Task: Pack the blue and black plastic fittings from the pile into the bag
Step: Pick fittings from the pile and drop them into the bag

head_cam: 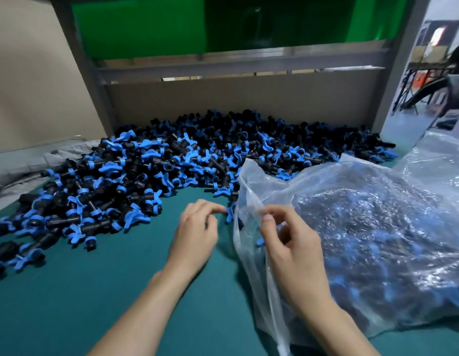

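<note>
A big pile of blue and black plastic fittings covers the back and left of the green table. On the right lies a clear plastic bag, bulging with fittings. My right hand pinches the bag's open edge near its mouth. My left hand hovers just left of the mouth, fingers loosely curled, fingertips close to a blue-winged fitting at the bag's opening. Whether the left fingers touch that fitting is unclear.
The green table surface stretches toward me. A grey cloth lies at the far left. Cardboard walls and a grey metal frame close off the back. A second clear bag sits at the far right.
</note>
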The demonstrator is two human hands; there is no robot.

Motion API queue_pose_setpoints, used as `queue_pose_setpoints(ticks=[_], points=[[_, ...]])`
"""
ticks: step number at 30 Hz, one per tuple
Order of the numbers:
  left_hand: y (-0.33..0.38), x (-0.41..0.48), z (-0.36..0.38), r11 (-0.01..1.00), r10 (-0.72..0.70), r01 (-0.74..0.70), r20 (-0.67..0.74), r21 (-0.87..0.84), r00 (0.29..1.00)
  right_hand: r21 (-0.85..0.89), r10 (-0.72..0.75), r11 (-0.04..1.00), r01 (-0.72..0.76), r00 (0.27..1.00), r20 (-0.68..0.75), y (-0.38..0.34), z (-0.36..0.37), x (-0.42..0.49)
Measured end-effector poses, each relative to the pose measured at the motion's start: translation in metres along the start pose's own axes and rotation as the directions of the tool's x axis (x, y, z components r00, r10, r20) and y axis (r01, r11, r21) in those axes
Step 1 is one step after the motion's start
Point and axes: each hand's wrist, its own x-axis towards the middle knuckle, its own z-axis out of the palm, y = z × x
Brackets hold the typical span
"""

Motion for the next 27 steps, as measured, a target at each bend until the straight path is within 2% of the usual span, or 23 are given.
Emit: queue_pose_setpoints(ticks=[3, 4, 6, 8, 9, 11, 13, 15, 18, 23, 27], points=[[-0.036, -0.002, -0.023, 0.967, -0.164, 0.155, 0.028, 0.201, 0.986, -0.039, 0.137, 0.99, -0.136, 0.99, 0.04, 0.013, 0.0, 0.001], [-0.04, -0.001, -0.031, 0.945, -0.174, 0.168, -0.004, 0.28, 0.985, -0.06, 0.178, 0.983, -0.175, 0.983, 0.049, 0.016, -0.001, 0.001], [-0.05, 0.002, -0.049, 0.885, -0.133, 0.208, -0.202, 0.417, 0.97, -0.121, 0.227, 0.968, -0.218, 0.972, 0.062, 0.019, 0.0, 0.002], [-0.066, 0.005, -0.074, 0.777, -0.211, 0.418, -0.43, 0.47, 0.878, -0.151, 0.244, 0.961, -0.231, 0.967, 0.076, 0.02, 0.0, 0.002], [-0.074, 0.004, -0.086, 0.7, -0.323, 0.544, -0.473, 0.463, 0.819, -0.157, 0.248, 0.959, -0.234, 0.966, 0.079, 0.02, 0.0, 0.002], [-0.09, 0.001, -0.1, 0.521, -0.579, 0.716, -0.423, 0.465, 0.697, -0.168, 0.258, 0.956, -0.242, 0.963, 0.081, 0.02, 0.0, 0.002], [-0.099, -0.001, -0.103, 0.44, -0.729, 0.774, -0.322, 0.455, 0.604, -0.18, 0.267, 0.952, -0.248, 0.96, 0.085, 0.02, -0.001, 0.002], [-0.1, -0.003, -0.098, 0.487, -0.738, 0.761, -0.264, 0.429, 0.622, -0.176, 0.27, 0.952, -0.252, 0.959, 0.089, 0.021, -0.001, 0.001], [-0.089, -0.006, -0.083, 0.594, -0.673, 0.668, -0.179, 0.449, 0.718, -0.184, 0.267, 0.951, -0.248, 0.96, 0.087, 0.02, 0.0, 0.002], [-0.06, -0.011, -0.049, 0.765, -0.51, 0.41, 0.079, 0.497, 0.856, -0.218, 0.266, 0.945, -0.242, 0.96, 0.086, 0.019, 0.002, 0.0], [-0.048, -0.013, -0.035, 0.827, -0.434, 0.356, 0.09, 0.436, 0.897, -0.224, 0.266, 0.945, -0.24, 0.959, 0.095, 0.019, 0.001, 0.0]])
